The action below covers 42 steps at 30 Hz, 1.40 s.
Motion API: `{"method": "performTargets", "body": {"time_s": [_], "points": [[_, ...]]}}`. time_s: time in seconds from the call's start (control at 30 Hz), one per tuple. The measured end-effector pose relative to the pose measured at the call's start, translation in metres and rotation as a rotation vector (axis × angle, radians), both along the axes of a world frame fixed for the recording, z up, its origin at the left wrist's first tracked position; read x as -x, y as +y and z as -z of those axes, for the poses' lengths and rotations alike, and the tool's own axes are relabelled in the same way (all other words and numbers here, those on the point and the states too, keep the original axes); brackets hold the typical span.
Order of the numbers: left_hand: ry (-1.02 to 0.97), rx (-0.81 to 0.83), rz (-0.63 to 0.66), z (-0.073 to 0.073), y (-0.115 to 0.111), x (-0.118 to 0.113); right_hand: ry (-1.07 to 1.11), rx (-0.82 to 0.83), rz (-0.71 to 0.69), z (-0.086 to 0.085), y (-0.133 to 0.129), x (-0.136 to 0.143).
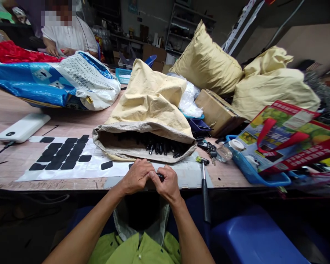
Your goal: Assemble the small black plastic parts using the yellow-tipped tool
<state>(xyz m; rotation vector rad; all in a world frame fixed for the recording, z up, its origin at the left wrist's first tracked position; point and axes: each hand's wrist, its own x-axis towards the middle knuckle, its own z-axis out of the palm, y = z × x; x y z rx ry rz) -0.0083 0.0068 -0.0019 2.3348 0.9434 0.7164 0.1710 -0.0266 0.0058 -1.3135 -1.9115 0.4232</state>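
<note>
Close together at the table's front edge, my left hand (137, 176) and my right hand (167, 182) are both closed, fingertips meeting. A small black piece (160, 177) shows in the grip of my right hand; its kind is too hidden to tell. Whatever my left fingers pinch is covered. Just beyond them a beige cloth sack (154, 99) lies with its mouth toward me, several black slender parts (161, 147) inside it. To the left, black rounded-square pads (63, 154) lie on a white backing sheet (96, 173).
A hammer (204, 183) hangs over the table edge at right, near keys (213, 154). A blue basket (253, 172) holds a colourful shopping bag (288, 135). A white power bank (23, 127) with a cable sits left. Behind it is a blue-white sack (63, 82). Across the table sits another person (68, 36).
</note>
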Motion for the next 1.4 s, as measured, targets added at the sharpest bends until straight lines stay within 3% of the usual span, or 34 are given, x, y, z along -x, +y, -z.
{"method": "performTargets", "body": {"time_s": [0.4,0.7,1.07,1.4], "points": [[-0.037,0.026,0.057,0.001,0.0,-0.002,-0.03,-0.038,0.039,0.005,-0.004,0.006],[-0.078,0.005,0.035,-0.001,-0.001,-0.002,-0.012,-0.02,0.154,0.004,0.001,0.014],[-0.022,0.008,0.066,-0.001,0.0,-0.003,-0.014,-0.099,0.221,0.011,0.001,0.02],[-0.04,0.033,0.065,-0.002,0.0,-0.003,0.062,-0.089,0.208,0.011,0.001,0.019]]}}
